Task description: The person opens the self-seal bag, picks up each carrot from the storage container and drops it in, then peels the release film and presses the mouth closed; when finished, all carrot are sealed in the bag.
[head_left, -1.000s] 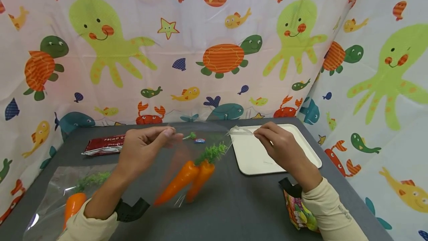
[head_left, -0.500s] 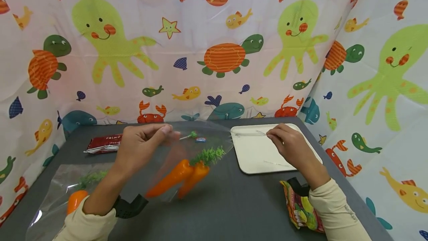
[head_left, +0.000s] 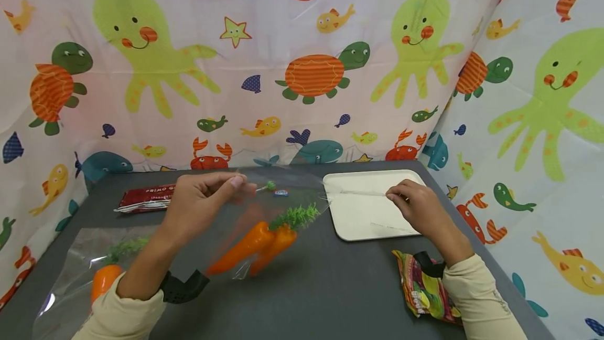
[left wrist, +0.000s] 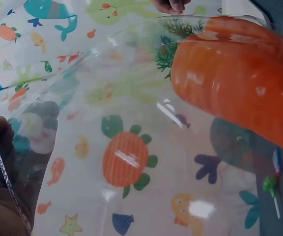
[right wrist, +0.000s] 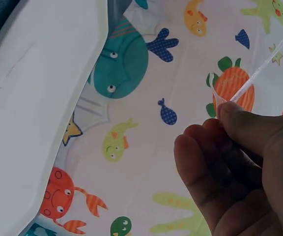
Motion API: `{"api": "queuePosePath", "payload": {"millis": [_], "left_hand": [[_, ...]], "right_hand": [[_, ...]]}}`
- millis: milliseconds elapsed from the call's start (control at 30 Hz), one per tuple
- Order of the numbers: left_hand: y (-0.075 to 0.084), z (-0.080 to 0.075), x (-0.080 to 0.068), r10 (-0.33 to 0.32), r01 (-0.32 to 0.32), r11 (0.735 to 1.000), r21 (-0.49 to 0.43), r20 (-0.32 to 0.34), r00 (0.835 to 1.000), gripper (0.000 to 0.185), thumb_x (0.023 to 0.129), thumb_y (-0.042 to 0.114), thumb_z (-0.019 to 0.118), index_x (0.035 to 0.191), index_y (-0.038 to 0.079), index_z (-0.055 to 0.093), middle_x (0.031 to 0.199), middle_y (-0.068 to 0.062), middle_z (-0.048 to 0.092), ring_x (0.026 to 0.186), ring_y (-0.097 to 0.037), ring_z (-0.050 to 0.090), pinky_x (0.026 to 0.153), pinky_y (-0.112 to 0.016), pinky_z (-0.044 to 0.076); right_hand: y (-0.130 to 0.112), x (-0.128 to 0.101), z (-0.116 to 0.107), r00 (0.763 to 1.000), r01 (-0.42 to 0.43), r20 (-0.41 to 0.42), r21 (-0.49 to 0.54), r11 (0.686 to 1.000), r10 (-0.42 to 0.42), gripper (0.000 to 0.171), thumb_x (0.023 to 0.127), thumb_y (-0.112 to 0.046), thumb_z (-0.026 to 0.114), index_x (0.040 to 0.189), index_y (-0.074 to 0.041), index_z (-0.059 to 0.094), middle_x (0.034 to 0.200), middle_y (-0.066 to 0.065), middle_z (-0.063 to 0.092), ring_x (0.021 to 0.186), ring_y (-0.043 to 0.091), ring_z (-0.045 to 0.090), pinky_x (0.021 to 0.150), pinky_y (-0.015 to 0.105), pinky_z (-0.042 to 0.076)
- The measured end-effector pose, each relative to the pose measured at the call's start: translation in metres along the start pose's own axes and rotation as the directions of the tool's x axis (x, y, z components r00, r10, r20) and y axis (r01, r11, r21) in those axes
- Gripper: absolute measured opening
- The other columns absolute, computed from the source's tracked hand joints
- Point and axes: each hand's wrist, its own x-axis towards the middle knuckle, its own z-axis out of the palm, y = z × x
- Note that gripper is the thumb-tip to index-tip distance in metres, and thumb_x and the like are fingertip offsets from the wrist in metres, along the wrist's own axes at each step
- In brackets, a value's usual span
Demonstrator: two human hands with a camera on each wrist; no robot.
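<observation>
Fingers (head_left: 236,182) pinching carrot bag (head_left: 283,209) rim

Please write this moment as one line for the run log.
left hand: holds clear plastic bag with two orange carrots | right hand: pinches thin clear strip over white tray

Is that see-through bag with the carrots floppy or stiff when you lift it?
Probably floppy: the clear bag sags and creases between the left hand and right hand. It likely hangs bottom-heavy, since the two carrots slump to its low end. Its shiny film may feel slippery.
</observation>
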Motion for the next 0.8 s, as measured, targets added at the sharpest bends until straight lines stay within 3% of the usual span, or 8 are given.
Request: {"api": "queuePosePath", "payload": {"millis": [67, 167, 233, 300, 400, 467, 800], "left_hand": [[0.0, 0.001, 0.0, 0.008, -0.008, 1.0, 0.001, 0.008, 1.0, 0.018, 0.098, 0.009, 0.06, 0.108, 0.003, 0.073, 0.092, -0.003, 0.074, 0.078, -0.019, 0.072, 0.074, -0.031, 0.057], [0.003, 0.0, 0.0, 0.01, -0.011, 0.999, 0.038, 0.014, 1.0, 0.018, 0.098, 0.011, 0.061, 0.108, 0.004, 0.074, 0.092, -0.001, 0.074, 0.078, -0.018, 0.072, 0.059, -0.029, 0.055], [0.005, -0.002, 0.0, 0.002, -0.003, 0.999, 0.05, 0.024, 1.0, 0.019, 0.098, 0.013, 0.061, 0.108, 0.005, 0.074, 0.092, 0.001, 0.074, 0.078, -0.02, 0.072, 0.058, -0.029, 0.055], [0.007, -0.005, 0.0, -0.014, 0.011, 0.998, 0.054, 0.038, 0.999, 0.019, 0.098, 0.015, 0.061, 0.109, 0.005, 0.074, 0.092, 0.002, 0.074, 0.078, -0.024, 0.072, 0.059, -0.029, 0.055], [0.008, -0.008, 0.002, -0.032, 0.031, 0.999, 0.03, 0.064, 0.997, 0.021, 0.098, 0.015, 0.061, 0.111, 0.003, 0.073, 0.093, 0.0, 0.074, 0.078, -0.028, 0.072, 0.075, -0.031, 0.057], [0.008, -0.009, 0.002, -0.041, 0.04, 0.999, 0.016, 0.067, 0.997, 0.021, 0.098, 0.014, 0.061, 0.111, 0.002, 0.072, 0.093, -0.001, 0.074, 0.079, -0.029, 0.072, 0.078, -0.031, 0.056], [0.008, -0.009, 0.004, -0.02, 0.02, 1.0, -0.005, 0.069, 0.997, 0.019, 0.098, 0.011, 0.06, 0.108, 0.002, 0.073, 0.093, -0.002, 0.074, 0.077, -0.02, 0.072, 0.077, -0.037, 0.057]], "right_hand": [[0.002, -0.002, 0.001, 1.0, -0.017, 0.022, 0.002, 1.0, 0.017, 0.012, 0.08, 0.008, 0.074, 0.086, -0.002, 0.071, 0.08, 0.003, 0.062, 0.065, 0.013, 0.056, 0.057, 0.034, 0.049], [0.006, -0.006, 0.003, 0.994, -0.083, 0.066, -0.024, 0.996, 0.084, 0.01, 0.082, 0.007, 0.072, 0.087, -0.002, 0.071, 0.081, 0.003, 0.061, 0.067, 0.015, 0.056, 0.058, 0.036, 0.049], [0.009, -0.01, 0.003, 0.985, -0.137, 0.097, -0.043, 0.99, 0.14, 0.008, 0.084, 0.005, 0.071, 0.087, -0.002, 0.071, 0.081, 0.004, 0.061, 0.068, 0.017, 0.057, 0.059, 0.037, 0.049], [0.012, -0.014, 0.004, 0.972, -0.184, 0.135, -0.055, 0.981, 0.19, 0.006, 0.085, 0.003, 0.072, 0.088, -0.002, 0.072, 0.081, 0.003, 0.062, 0.07, 0.018, 0.058, 0.06, 0.038, 0.05], [0.019, -0.019, 0.004, 0.953, -0.222, 0.198, -0.051, 0.974, 0.228, 0.004, 0.086, 0.0, 0.072, 0.09, -0.001, 0.072, 0.081, 0.003, 0.064, 0.07, 0.018, 0.058, 0.06, 0.037, 0.05], [0.024, -0.021, 0.004, 0.942, -0.232, 0.235, -0.052, 0.971, 0.238, 0.004, 0.086, -0.002, 0.072, 0.09, 0.0, 0.073, 0.081, 0.003, 0.064, 0.07, 0.017, 0.057, 0.06, 0.036, 0.05], [0.044, -0.026, 0.003, 0.892, -0.281, 0.358, -0.037, 0.959, 0.275, 0.007, 0.087, -0.001, 0.07, 0.092, 0.001, 0.074, 0.084, 0.005, 0.068, 0.073, 0.021, 0.062, 0.064, 0.04, 0.053]]}}
